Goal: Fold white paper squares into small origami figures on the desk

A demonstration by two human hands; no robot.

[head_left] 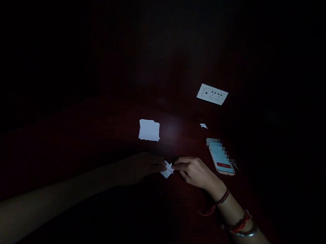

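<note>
A small piece of white folded paper [167, 171], with creases and pointed corners, is between my two hands at the dark red table. My left hand [143, 165], in shadow and wearing a ring, grips the paper's left side with its fingertips. From the other side my right hand [194, 171] has its thumb and fingers drawn together at the paper's right edge. Its wrist carries a dark cord, a red braided bracelet and a silver bangle. Beyond the left hand lies a stack of white paper sheets [149, 130], its edges slightly uneven.
A lit phone [221, 159] in a pale case lies right of my right hand, its screen partly pixelated. Behind it sits a small crumpled white scrap [203, 126]. A white socket panel [212, 94] is on the back wall. The surroundings are very dark.
</note>
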